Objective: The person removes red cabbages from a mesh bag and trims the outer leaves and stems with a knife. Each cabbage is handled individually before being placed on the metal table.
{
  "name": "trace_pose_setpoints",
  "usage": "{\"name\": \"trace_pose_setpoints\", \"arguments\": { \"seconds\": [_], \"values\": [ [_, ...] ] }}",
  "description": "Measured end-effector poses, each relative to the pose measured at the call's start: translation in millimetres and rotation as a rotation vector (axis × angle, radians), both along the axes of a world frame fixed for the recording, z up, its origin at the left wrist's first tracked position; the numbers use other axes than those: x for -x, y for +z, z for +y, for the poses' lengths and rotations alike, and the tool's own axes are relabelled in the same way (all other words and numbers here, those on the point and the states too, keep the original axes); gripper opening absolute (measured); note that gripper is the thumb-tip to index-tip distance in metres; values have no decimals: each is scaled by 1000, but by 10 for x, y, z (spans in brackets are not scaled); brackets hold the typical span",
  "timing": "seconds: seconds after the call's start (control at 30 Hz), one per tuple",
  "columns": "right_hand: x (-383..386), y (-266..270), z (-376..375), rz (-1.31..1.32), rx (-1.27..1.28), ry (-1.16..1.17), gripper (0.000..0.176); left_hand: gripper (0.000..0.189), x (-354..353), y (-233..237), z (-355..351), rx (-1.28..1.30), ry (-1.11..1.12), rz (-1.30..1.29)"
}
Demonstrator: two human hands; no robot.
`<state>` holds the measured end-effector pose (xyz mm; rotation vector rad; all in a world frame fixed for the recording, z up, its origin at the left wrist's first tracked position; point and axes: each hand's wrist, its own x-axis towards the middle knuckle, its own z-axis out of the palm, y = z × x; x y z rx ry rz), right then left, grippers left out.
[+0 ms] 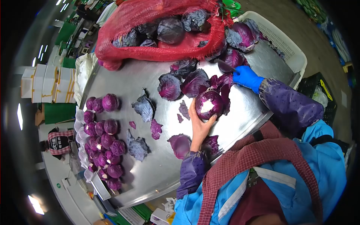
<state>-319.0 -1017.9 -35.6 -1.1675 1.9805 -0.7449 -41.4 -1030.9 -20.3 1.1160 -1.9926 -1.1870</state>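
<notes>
My bare left hand (201,126) is wrapped round a red cabbage (209,104), whose pale cut stem end faces up. To its upper right, my right hand (247,78) in a blue glove grips a knife (226,67); the dark blade points away from the cabbage, over loose leaves. Peeled outer leaves (195,83) lie on the metal table (157,97) just beyond the held cabbage. Another loose leaf (179,145) rests beside my left wrist.
A red mesh sack (150,54) of untrimmed cabbages lies open at the far side. Trimmed cabbages (107,140) are grouped at the left, beside white foam nets (80,127). A white crate (287,45) stands at the right. Another person (59,143) is at far left.
</notes>
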Motion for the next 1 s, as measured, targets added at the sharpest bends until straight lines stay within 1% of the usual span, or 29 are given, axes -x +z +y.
{"name": "trace_pose_setpoints", "arguments": {
  "seconds": [0.03, 0.07, 0.1, 0.13, 0.17, 0.2, 0.27, 0.3, 0.33, 0.4, 0.43, 0.47, 0.5, 0.53, 0.57, 0.6, 0.63, 0.7, 0.73, 0.8, 0.83, 0.87, 0.9, 0.93, 0.97, 1.0],
  "values": [
    [3, -41, -10, 2, -3, 7, 23, 92, -31, 2, -5, 58, -24, -40],
    [-83, 29, -17, -163, 197, 14, 29, 92, -60, 27, 4, 53, -21, -43],
    [-186, 133, -23, -330, 400, 15, 36, 96, -86, 75, 3, -7, -54, -70],
    [-294, 254, -27, -334, 401, 13, 36, 99, -114, 114, -16, -64, -86, -96],
    [-423, 420, -25, -277, 376, 233, 43, 101, -159, 129, -56, -59, -156, -100],
    [-514, 503, -4, -215, 349, 452, 50, 101, -146, 181, -44, -55, -154, -100],
    [-652, 411, 10, -259, 140, 420, 50, 97, -123, 284, 5, -527, 28, 369],
    [-690, 373, 50, -87, 290, 460, 48, 95, -153, 229, 5, -502, 45, 369],
    [-736, 326, 96, -45, 285, 454, 46, 93, -120, 175, 17, -463, 79, 282],
    [-786, 598, 160, -65, 182, 491, 46, 92, -35, 157, 42, -184, 141, 49],
    [-791, 577, 155, -66, 179, 500, 46, 89, 6, 106, 55, -183, 192, 77],
    [-782, 564, 139, 59, 280, 502, 43, 89, 41, 109, 47, -182, 198, 81],
    [-781, 557, 134, 181, 378, 503, 40, 88, 66, 127, 61, -119, 191, 28],
    [-762, 560, 118, 182, 375, 508, 40, 87, 82, 135, 66, -54, 183, -25],
    [-745, 628, 87, 229, 325, 588, 35, 86, 82, 127, 52, -11, 179, -64],
    [-740, 665, 62, 274, 274, 665, 29, 86, 77, 128, 44, -12, 180, -64],
    [-752, 665, 39, 273, 274, 665, 29, 86, 71, 138, 34, -9, 165, -90],
    [-770, 639, -19, 482, 220, 753, 19, 86, 84, 166, -8, -4, 150, -115],
    [-762, 567, -51, 481, 219, 753, 19, 85, 94, 172, -19, 7, 138, -120],
    [-664, 339, -163, 610, 237, 631, 18, 84, 100, 169, -14, 15, 129, -125],
    [-495, 256, -226, 468, 280, 578, 18, 83, 92, 168, 2, 60, 104, -138],
    [-360, 206, -230, 266, 245, 399, 18, 82, 93, 173, -17, 112, 81, -146],
    [-266, 194, -206, 194, 243, 366, 20, 82, 72, 184, -46, -7, 94, -79],
    [-201, 161, -194, 120, 234, 337, 21, 82, 72, 188, -66, -8, 101, -76],
    [-262, 243, -180, 121, 228, 346, 21, 82, 90, 210, -70, 25, 85, -98],
    [-427, 405, -106, 6, 281, 418, 19, 83, 95, 230, -49, 51, 59, -127]
  ]
}}
